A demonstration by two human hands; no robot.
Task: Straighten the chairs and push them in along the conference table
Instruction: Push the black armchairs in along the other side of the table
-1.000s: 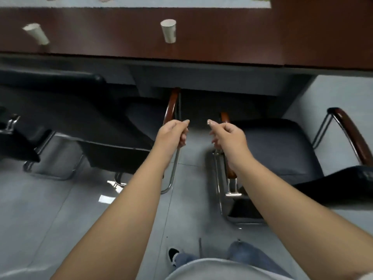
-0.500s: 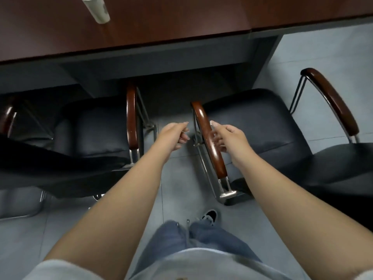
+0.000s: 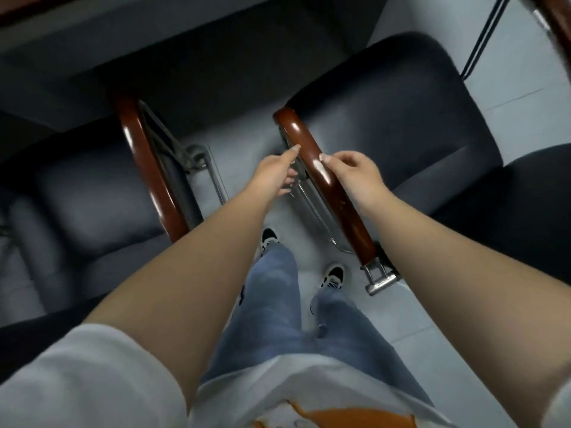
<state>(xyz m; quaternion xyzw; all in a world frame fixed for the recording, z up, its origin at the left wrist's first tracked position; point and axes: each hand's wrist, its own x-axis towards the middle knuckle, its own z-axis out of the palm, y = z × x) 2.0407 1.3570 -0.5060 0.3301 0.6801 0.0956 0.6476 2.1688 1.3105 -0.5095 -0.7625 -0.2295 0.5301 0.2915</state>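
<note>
Two black chairs with brown wooden armrests stand side by side, facing the conference table at the top. I stand in the gap between them. The left chair has its right armrest beside my left forearm. The right chair sits angled, and both hands are at its left armrest. My left hand is on the armrest's left side, index finger stretched to its edge and the other fingers loosely curled by the metal frame. My right hand is on the seat side, one fingertip touching the armrest top.
The right chair's far armrest shows at the top right corner and its black backrest at the right edge. My legs in jeans and shoes stand on the grey tiled floor between the chairs.
The view has tilted further down and closer. Both hands have come onto the right chair's left armrest, the left one shifting over from the gap between the chairs.
</note>
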